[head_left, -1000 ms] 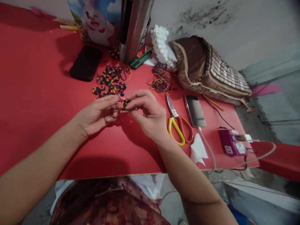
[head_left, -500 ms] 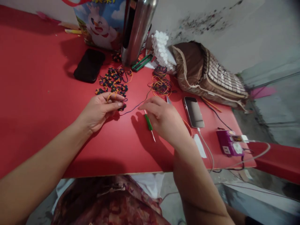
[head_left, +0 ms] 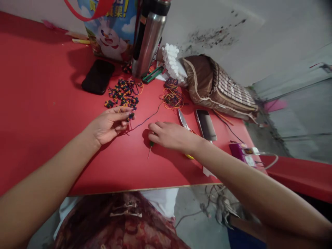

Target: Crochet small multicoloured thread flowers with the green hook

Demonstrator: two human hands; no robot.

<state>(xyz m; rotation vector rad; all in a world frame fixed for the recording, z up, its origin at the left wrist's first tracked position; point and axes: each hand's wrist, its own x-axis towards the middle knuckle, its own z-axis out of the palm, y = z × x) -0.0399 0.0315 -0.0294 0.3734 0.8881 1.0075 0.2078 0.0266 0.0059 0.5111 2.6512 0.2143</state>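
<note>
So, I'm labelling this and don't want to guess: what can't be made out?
All in the head view:
Green-handled tool: upper part behind the right hand, grip unclear.
Scissors: handles mostly behind the right forearm.
Picture bag: top cut off by the upper edge.
Knotted piece in the left hand: detail too small.

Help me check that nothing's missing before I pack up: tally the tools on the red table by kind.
Scissors: 1
Green-handled pointed tool, at the right hand: 1
Green cutter, by the steel bottle: 1
Total: 3
</note>
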